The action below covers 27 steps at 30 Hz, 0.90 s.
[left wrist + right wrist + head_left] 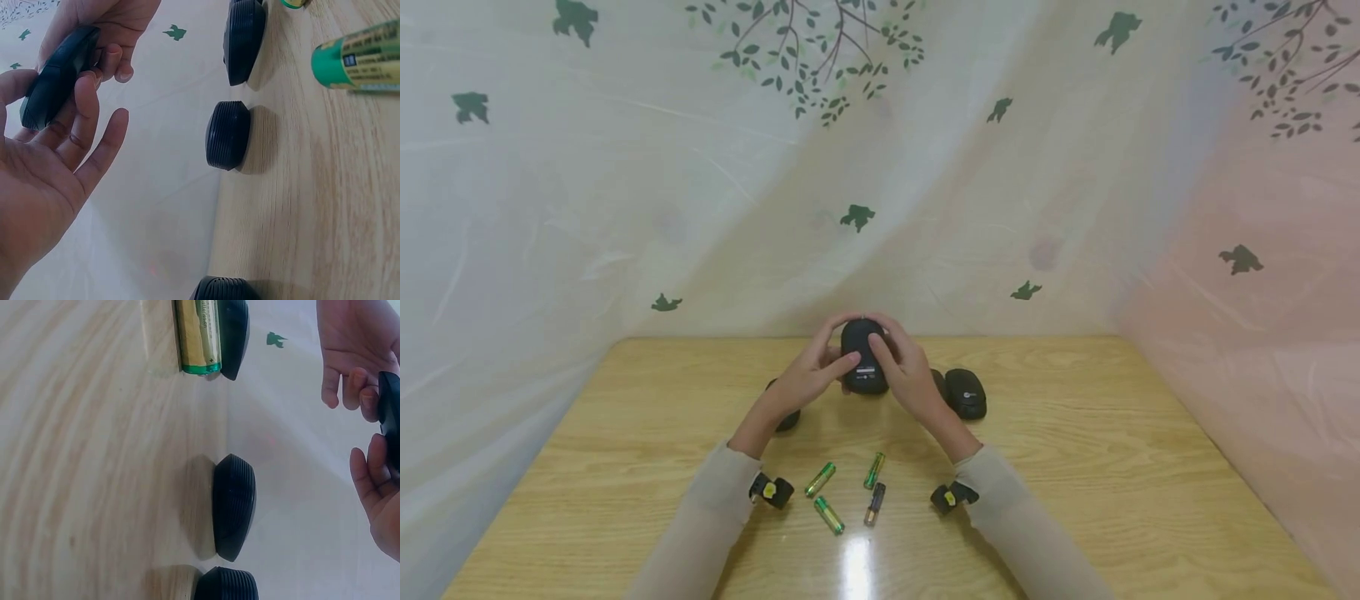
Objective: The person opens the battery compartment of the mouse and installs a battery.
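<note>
A black computer mouse (865, 379) is held up above the far part of the table, its underside with a small white label turned toward the head camera. My left hand (805, 377) grips its left side, thumb across the underside. From the other side my right hand (913, 379) grips it too, thumb laid on the upper part of the underside. In the left wrist view the mouse (59, 78) shows edge-on between the fingers of both hands. The right wrist view catches only part of the mouse (390, 412) at its border.
Several batteries lie nearer the front: a green one (820, 480), others beside it, and a dark one (875, 505). To the right rests another black mouse (966, 393), with one partly behind the right wrist. A further mouse (788, 421) is partly hidden by the left wrist. Patterned curtain (925, 208) hangs behind.
</note>
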Each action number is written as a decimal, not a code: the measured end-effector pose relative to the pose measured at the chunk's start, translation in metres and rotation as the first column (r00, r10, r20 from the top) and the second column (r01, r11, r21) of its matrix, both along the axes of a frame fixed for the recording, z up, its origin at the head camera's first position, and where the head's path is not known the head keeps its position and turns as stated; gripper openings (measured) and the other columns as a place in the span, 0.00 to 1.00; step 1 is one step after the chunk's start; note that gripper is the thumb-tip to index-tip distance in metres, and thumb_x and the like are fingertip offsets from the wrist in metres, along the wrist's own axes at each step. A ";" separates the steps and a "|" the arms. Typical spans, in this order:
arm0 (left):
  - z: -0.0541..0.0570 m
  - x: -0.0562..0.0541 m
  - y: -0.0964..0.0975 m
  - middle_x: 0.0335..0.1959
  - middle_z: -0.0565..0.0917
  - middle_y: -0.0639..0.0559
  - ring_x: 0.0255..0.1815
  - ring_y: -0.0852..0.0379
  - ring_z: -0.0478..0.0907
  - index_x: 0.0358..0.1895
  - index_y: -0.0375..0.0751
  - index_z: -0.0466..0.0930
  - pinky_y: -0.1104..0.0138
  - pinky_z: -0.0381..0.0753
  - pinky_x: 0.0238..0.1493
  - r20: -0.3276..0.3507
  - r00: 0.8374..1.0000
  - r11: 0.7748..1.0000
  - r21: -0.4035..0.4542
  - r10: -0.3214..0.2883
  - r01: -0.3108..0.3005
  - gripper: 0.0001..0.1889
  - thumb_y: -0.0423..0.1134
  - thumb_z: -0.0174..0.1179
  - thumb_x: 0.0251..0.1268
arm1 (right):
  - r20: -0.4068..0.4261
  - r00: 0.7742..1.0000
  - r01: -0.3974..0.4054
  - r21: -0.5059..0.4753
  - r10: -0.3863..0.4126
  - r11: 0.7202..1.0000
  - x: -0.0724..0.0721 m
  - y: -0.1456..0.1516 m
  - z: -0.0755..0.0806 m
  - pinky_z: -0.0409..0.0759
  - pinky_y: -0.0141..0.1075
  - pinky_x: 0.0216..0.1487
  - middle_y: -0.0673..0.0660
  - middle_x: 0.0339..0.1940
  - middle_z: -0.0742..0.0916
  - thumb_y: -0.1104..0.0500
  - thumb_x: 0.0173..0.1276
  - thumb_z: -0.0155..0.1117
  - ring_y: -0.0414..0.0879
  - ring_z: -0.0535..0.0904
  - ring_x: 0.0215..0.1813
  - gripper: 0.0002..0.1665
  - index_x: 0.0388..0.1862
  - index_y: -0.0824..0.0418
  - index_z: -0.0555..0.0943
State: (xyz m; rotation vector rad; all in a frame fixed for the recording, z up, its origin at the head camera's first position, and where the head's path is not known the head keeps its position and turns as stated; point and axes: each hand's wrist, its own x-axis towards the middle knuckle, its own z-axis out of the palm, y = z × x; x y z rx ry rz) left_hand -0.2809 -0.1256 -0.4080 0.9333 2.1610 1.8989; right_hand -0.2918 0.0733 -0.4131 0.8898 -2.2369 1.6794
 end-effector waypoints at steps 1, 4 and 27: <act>0.000 0.000 0.000 0.43 0.84 0.33 0.31 0.44 0.82 0.79 0.50 0.48 0.65 0.81 0.31 0.001 1.000 1.000 -0.001 0.000 0.000 0.30 0.37 0.49 0.82 | -0.009 1.000 0.004 -0.001 -0.004 1.000 0.000 0.000 -0.001 0.83 0.42 0.53 0.66 0.53 0.87 0.61 0.83 0.49 0.55 0.86 0.50 0.23 0.73 0.58 0.71; 0.000 0.000 0.000 0.41 0.84 0.34 0.31 0.35 0.80 0.79 0.50 0.48 0.66 0.80 0.30 0.002 1.000 1.000 -0.006 0.003 -0.003 0.30 0.36 0.48 0.82 | -0.039 0.999 0.020 0.000 -0.020 1.000 -0.004 -0.001 -0.007 0.84 0.43 0.53 0.64 0.53 0.87 0.59 0.83 0.50 0.53 0.86 0.50 0.22 0.72 0.55 0.72; 0.002 0.004 -0.001 0.43 0.86 0.36 0.33 0.45 0.80 0.79 0.52 0.48 0.62 0.79 0.35 -0.014 0.999 0.991 -0.124 0.047 -0.048 0.30 0.38 0.49 0.82 | -0.011 0.998 0.064 0.011 -0.064 0.998 -0.001 0.000 -0.009 0.84 0.49 0.54 0.63 0.51 0.89 0.55 0.83 0.50 0.53 0.87 0.51 0.21 0.71 0.54 0.72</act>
